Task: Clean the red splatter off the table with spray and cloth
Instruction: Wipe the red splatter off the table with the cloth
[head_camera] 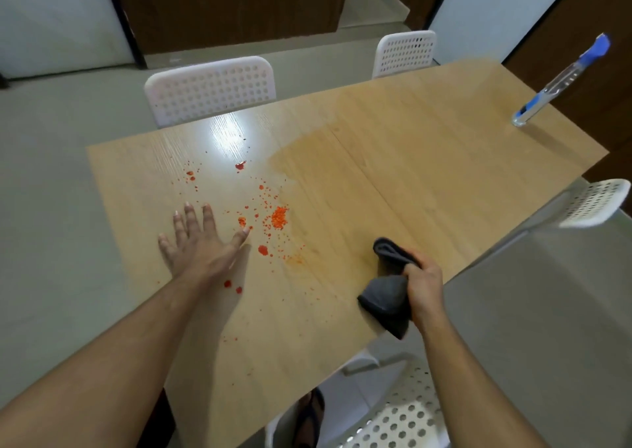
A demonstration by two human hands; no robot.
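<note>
Left hand [200, 242] flat on the wooden surface [393, 180], palm down, fingers straight and spread, thumb tip at the edge of the red splatter [270, 218]. Right hand [424, 290] near the surface's near-right edge, fingers curled tight round a bunched dark grey cloth [388, 286], one fold sticking up above the fist, the rest hanging below it over the edge. Splatter scattered across the left half of the surface: a dense orange-red patch just right of the left thumb, larger drops near the wrist and further back under a bright glare of light, fine specks between. Spray bottle [564, 81], clear with a blue head and blue label, upright at the far right corner, well apart from both hands. White perforated chairs [210, 88] pushed in along the far side, another at the right edge, another close below the right forearm. Grey floor [51, 191] all round.
</note>
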